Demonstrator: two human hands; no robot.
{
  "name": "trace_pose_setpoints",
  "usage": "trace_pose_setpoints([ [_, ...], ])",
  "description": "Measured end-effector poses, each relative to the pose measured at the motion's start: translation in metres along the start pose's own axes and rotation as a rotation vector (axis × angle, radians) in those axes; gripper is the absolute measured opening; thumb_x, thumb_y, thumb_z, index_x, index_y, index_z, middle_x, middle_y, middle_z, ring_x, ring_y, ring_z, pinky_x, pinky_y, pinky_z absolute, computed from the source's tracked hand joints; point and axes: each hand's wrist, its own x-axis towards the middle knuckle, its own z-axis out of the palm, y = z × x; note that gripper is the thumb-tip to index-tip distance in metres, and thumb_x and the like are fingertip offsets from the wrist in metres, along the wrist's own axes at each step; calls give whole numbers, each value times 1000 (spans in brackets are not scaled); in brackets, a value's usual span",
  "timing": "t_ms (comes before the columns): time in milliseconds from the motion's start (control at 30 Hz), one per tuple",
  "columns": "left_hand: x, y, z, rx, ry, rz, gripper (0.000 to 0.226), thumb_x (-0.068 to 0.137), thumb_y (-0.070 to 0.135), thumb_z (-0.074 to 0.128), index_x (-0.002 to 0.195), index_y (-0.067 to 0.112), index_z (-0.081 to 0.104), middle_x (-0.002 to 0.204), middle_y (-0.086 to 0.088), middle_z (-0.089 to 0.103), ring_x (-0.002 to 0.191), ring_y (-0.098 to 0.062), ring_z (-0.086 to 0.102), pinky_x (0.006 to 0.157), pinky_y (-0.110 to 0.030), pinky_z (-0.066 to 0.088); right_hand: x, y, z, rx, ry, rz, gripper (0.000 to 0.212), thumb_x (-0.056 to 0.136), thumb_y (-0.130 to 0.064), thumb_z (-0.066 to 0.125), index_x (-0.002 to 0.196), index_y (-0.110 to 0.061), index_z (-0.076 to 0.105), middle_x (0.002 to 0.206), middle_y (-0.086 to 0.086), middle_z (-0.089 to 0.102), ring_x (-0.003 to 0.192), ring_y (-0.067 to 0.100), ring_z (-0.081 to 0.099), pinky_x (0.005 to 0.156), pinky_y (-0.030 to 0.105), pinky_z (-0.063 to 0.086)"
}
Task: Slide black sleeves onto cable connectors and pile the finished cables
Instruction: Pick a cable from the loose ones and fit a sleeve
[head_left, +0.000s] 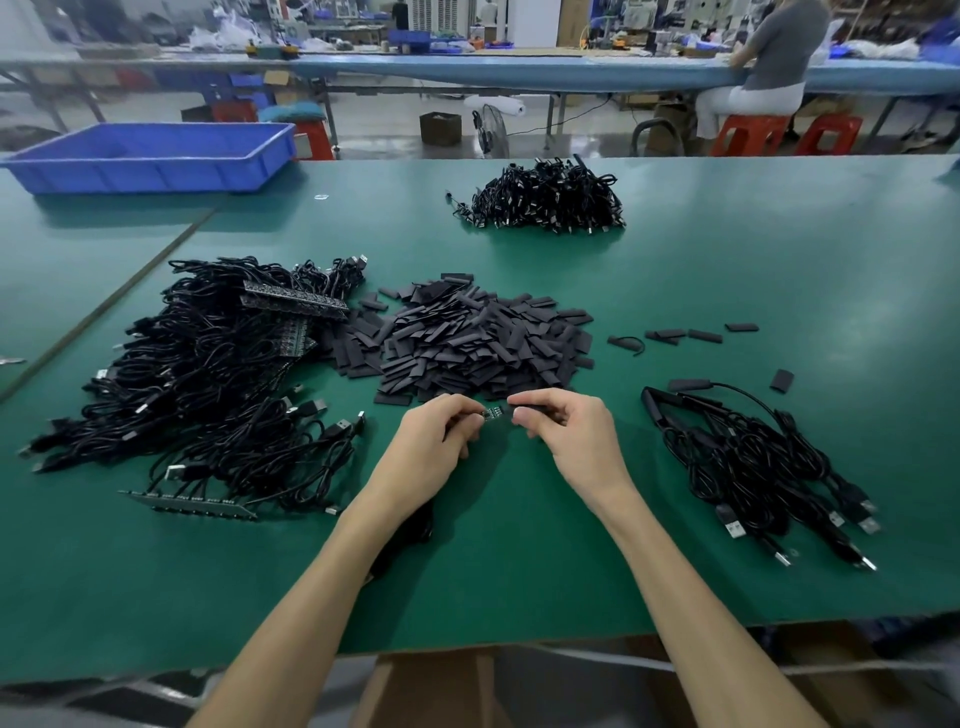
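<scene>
At the green table (519, 582), my left hand (441, 439) pinched a small connector board (493, 413) while my right hand (569, 434) gripped a black sleeve (537, 410) just beside the board's end, near the front edge of the loose sleeve heap (478, 338). The cable (413, 525) trailed under my left wrist. Unsleeved cables (208, 374) lay heaped to my left, a smaller pile of finished cables (753, 462) to my right, with another bundle (545, 200) and a blue bin (150, 156) farther back.
</scene>
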Motion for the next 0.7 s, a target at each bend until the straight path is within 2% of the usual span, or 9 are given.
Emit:
trace_pose_setpoints([
  [200,-1,2,-1,13,8,4,14,102,11,57,107,14,70,77,8,65,66,-6,61,65,-9,43,0,-1,0,17,8,3,16,91,-13,78,94,-28,81,78,-7,78,73,15,69,77,27,57],
  [333,-1,4,-1,10,0,2,14,102,11,57,106,15,70,78,7,66,65,-7,61,64,-10,43,-1,0,0,11,3,7,15,91,-13,78,93,-28,80,79,-8,78,76,18,70,78,28,58],
  [500,-2,4,-3,5,-26,4,16,101,13,58,106,19,72,76,7,66,66,-8,61,63,-12,44,0,0,0,20,-24,1,16,90,-12,79,93,-27,81,78,-8,78,70,7,68,75,22,55],
  [700,-2,4,-5,1,-12,15,19,100,7,59,105,16,75,71,9,63,65,-6,60,65,-10,42,-1,-1,1,43,-57,-15,25,87,-7,80,88,-32,81,74,-11,76,65,2,63,71,18,53],
])
